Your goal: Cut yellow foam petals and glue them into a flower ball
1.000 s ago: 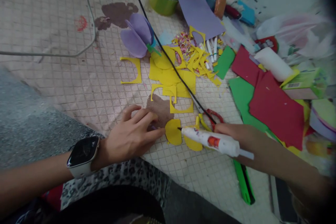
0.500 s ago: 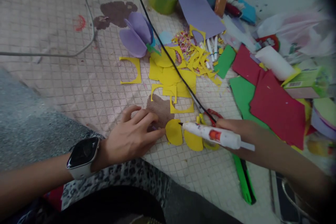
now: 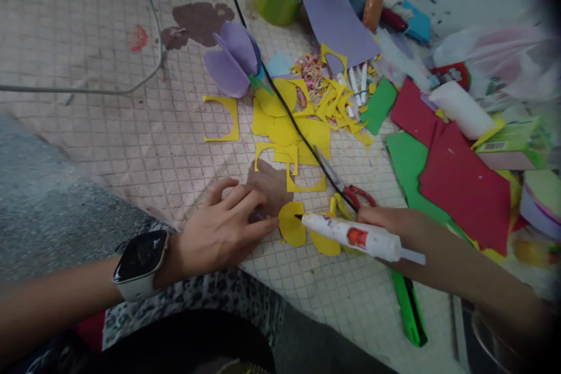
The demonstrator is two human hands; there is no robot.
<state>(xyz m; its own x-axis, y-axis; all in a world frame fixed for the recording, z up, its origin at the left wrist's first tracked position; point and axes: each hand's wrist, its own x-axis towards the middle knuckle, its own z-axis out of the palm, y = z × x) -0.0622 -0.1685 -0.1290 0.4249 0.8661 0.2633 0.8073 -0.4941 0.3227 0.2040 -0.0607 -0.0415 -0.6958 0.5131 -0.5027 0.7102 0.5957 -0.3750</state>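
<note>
A gridded mat [image 3: 109, 146] spreads under everything, strewn with yellow foam offcuts [image 3: 315, 128]; a white glue pen [image 3: 355, 236] sits between the hands, held at its rear by the right hand [image 3: 385, 228], which closes firmly round the barrel; the left hand [image 3: 223, 225] rests on the mat, curled and half closed, and whether it pinches anything I cannot tell; the pen's long axis runs nearly level across the view, its black tip pointing left, just at the edge of a yellow foam half-disc [image 3: 291, 223] beside the left hand.
</note>
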